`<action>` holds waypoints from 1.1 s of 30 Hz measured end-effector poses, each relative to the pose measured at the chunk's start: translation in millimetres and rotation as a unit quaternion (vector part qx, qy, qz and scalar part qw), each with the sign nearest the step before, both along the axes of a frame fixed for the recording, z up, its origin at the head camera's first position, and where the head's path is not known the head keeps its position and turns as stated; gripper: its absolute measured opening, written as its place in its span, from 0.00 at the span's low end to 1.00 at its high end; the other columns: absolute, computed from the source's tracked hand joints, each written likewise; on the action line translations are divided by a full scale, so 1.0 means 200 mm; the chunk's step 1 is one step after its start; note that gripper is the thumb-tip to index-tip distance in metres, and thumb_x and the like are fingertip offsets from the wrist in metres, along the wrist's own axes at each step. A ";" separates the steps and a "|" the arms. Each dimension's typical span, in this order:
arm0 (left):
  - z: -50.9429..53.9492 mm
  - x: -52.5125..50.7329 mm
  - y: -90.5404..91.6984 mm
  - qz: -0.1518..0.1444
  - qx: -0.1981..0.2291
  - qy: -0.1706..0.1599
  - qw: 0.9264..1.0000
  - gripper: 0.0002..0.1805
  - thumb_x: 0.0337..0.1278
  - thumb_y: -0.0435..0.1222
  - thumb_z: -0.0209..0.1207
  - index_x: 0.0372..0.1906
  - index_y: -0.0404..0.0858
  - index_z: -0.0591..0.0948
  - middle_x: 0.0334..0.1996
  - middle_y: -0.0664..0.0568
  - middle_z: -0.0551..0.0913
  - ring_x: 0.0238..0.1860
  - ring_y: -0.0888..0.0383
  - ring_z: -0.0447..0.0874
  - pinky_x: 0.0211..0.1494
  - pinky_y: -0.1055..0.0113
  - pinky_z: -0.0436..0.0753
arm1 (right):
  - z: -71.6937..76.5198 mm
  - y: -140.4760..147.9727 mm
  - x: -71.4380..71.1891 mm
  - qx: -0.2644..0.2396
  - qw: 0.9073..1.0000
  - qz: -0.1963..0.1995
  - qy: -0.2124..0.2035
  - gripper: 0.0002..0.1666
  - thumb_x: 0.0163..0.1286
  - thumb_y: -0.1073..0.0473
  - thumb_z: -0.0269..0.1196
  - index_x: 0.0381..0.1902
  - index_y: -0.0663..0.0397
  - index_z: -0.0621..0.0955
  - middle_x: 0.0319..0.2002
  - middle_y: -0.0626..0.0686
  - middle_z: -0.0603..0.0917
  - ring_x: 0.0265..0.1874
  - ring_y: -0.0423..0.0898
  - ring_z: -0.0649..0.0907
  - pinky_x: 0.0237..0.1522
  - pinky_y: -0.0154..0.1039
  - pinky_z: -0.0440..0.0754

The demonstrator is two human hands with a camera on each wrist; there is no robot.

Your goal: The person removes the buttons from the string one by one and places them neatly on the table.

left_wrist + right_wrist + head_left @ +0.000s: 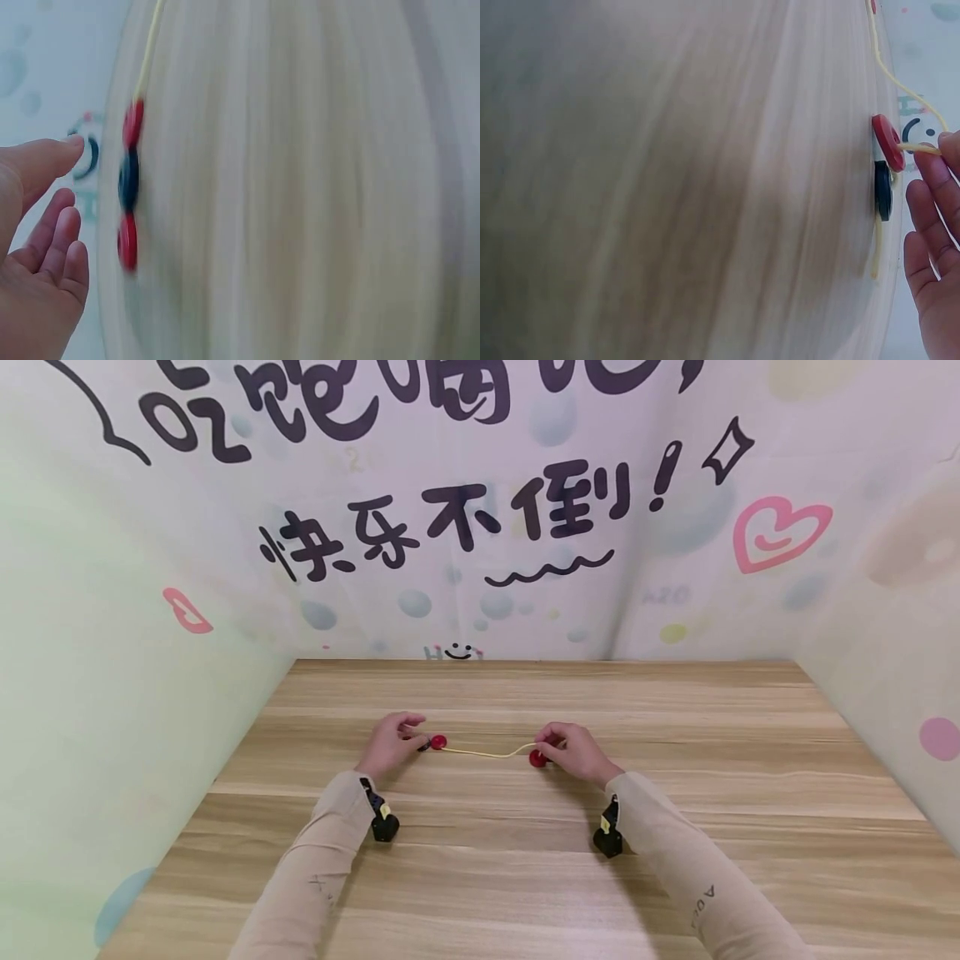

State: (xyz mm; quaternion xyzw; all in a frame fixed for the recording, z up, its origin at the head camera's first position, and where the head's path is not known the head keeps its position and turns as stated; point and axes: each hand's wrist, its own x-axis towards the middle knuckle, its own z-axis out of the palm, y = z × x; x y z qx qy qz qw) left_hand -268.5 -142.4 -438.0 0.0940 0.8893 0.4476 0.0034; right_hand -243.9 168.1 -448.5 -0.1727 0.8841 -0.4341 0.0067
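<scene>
A yellow string [480, 754] runs across the table between two groups of round pieces. At its left end, red [133, 124], dark [129, 180] and red [127, 242] pieces lie in a row. My left hand [390, 744] is beside them with fingers parted, holding nothing in the left wrist view. At the other end, my right hand [576, 752] pinches the string between thumb and index finger, just by a red disc [888, 142]. A dark disc [883, 190] lies against that one, and a short string tail [877, 247] extends past it.
The wood-grain table [495, 877] reaches back to a printed wall cloth [450, 602] with dark lettering. Black wrist cameras sit under the left sleeve [300, 868] and right sleeve [697, 868].
</scene>
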 end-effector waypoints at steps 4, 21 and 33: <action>0.00 0.02 0.13 -0.030 0.035 0.000 0.999 0.19 0.46 0.29 0.61 0.48 0.32 0.76 0.44 0.39 0.75 0.43 0.48 0.73 0.44 0.58 0.73 | 0.01 -0.01 0.00 0.002 1.000 -0.001 -0.003 0.03 0.61 0.63 0.59 0.32 0.57 0.78 0.27 0.49 0.80 0.28 0.42 0.76 0.32 0.36 0.75; -0.03 0.03 0.56 -0.145 0.053 0.002 0.988 0.16 0.48 0.30 0.61 0.45 0.32 0.76 0.42 0.44 0.78 0.42 0.54 0.75 0.45 0.67 0.75 | 0.02 -0.02 0.00 -0.001 1.000 0.006 -0.003 0.04 0.61 0.64 0.59 0.33 0.59 0.79 0.28 0.50 0.80 0.29 0.43 0.78 0.34 0.36 0.76; -0.07 0.06 0.64 -0.150 0.023 0.028 0.988 0.06 0.53 0.33 0.57 0.35 0.35 0.80 0.32 0.51 0.81 0.33 0.61 0.75 0.38 0.72 0.73 | 0.02 -0.02 0.01 0.003 1.000 -0.001 0.005 0.05 0.61 0.64 0.58 0.34 0.59 0.79 0.31 0.51 0.81 0.30 0.44 0.78 0.33 0.37 0.77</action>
